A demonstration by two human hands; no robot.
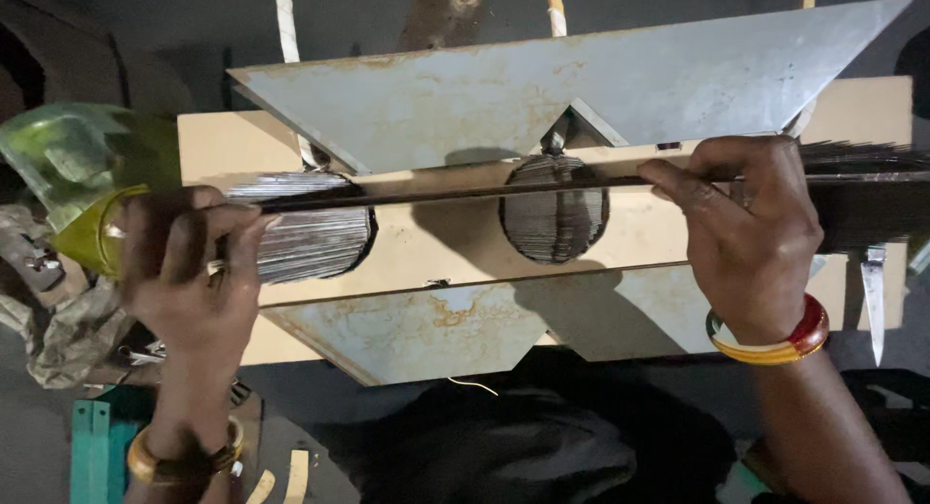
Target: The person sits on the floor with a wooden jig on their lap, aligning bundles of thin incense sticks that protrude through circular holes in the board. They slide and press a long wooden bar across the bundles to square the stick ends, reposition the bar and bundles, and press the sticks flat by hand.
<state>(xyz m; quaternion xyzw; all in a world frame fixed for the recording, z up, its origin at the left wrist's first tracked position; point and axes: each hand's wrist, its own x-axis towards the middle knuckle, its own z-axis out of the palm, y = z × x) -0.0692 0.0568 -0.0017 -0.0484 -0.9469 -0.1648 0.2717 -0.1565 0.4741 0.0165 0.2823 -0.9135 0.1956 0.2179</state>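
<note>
Head view: left hand and right hand each pinch one end of a thin dark metal strip, held level across a beige board. Strip sits between the upper grey metal plate and lower plate, over two round stacks of thin sheets.

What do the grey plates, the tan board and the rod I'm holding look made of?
Plates: likely sheet metal, dull grey with rust-coloured stains. Board: probably fibreboard or wood, smooth matte tan. Rod, gripped by left hand and right hand: dark, thin, possibly metal.
</note>
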